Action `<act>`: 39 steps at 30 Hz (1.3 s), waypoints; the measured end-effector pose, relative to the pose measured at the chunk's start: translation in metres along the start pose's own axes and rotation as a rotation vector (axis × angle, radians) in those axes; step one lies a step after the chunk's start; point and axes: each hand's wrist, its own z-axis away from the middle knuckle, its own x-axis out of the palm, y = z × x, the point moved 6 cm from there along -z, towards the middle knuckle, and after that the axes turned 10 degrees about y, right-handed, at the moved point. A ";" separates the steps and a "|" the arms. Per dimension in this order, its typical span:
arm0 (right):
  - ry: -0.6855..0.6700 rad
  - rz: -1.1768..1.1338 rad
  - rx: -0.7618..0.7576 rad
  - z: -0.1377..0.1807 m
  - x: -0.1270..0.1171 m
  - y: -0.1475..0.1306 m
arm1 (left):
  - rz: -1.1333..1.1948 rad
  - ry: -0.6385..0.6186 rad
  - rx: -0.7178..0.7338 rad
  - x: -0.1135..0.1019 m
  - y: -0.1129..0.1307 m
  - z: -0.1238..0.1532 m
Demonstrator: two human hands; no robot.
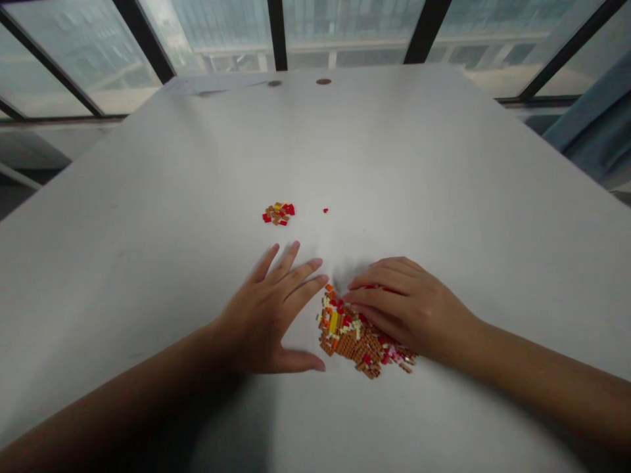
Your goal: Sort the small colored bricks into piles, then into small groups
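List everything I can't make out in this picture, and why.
All in the head view:
- Part of the large pile of bricks: covered by the right hand.
- Whether that hand grips a brick: its own fingers hide this.
- The lone red piece: too small for its exact shape.
- The blue cloth: cut off by the right edge.

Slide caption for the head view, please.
Right hand at the larger pile of pieces, left hand beside it, smaller pile beyond.

A big white table is holding a large pile of tiny brown, red and yellow pieces, with a smaller pile and one little red piece lying farther back.
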 end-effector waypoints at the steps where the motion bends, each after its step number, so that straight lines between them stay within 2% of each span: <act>1: -0.007 0.003 0.010 -0.004 0.003 -0.001 | -0.004 0.000 -0.012 0.000 -0.001 0.001; 8: -0.037 0.008 0.052 -0.008 0.013 -0.002 | -0.045 0.033 -0.028 -0.001 -0.002 0.007; 16: -0.119 -0.043 0.230 -0.002 0.009 0.006 | -0.044 0.038 -0.013 0.001 -0.001 0.006; 23: -0.080 0.082 0.368 0.005 0.008 0.051 | -0.036 0.044 -0.009 0.000 -0.001 0.006; 27: -0.003 0.242 0.360 0.010 0.006 0.066 | -0.031 0.051 0.005 0.000 -0.001 0.005; 32: 0.021 0.393 0.297 0.009 0.003 0.063 | -0.027 0.049 0.002 0.001 -0.002 0.006; 39: 0.072 0.354 0.336 0.008 -0.009 0.073 | -0.013 0.048 -0.003 0.002 -0.002 0.007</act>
